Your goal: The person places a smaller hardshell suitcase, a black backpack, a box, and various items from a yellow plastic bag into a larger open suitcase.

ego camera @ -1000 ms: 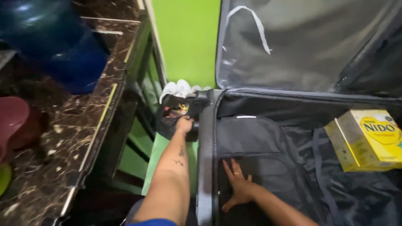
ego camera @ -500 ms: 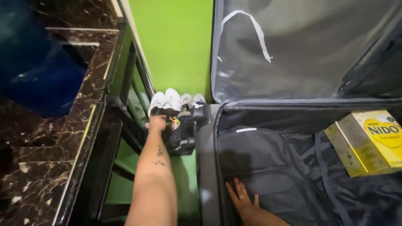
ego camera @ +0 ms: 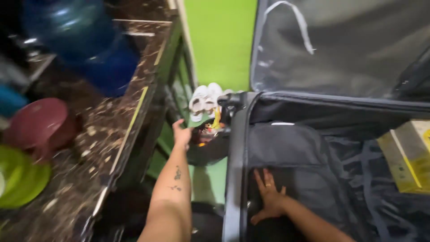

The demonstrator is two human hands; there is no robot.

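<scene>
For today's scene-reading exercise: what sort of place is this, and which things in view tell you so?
Probably a room in a home, near a kitchen area. A dark marbled stone counter carries a large blue water jug, a black fabric suitcase lies open by a bright green wall, and white shoes sit on the floor.

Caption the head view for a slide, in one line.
Left hand reaches to a dark bag beside the open suitcase while right hand rests flat on its black lining.
</scene>
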